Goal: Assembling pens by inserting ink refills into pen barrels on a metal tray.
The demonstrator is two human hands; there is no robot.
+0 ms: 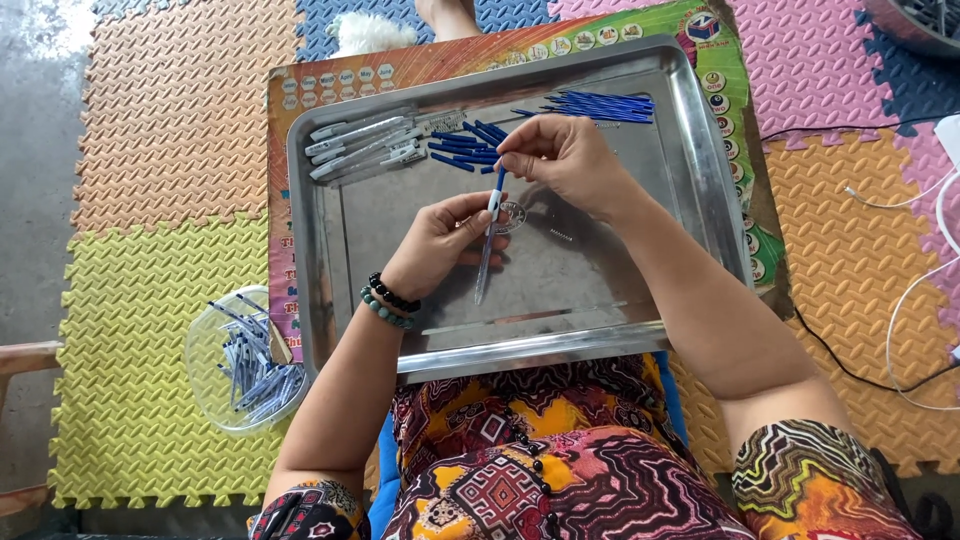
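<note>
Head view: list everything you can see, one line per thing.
metal tray: one, silver, on the lap
clear pen barrels: several, tray's far left
blue caps: a loose pile, tray's far middle
blue refills: a bundle, tray's far right
plastic bowl: one, clear, holding pens, on the yellow mat
foam mats: many, mixed colours, floor
pen: one, clear and blue, in both hands
left hand: grips pen
right hand: pinches pen's top

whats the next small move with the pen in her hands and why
Probably press the blue piece down into the clear pen barrel. The right hand pinches it at the barrel's top end, and the left hand grips the barrel, so it looks lined up but not seated.
</note>
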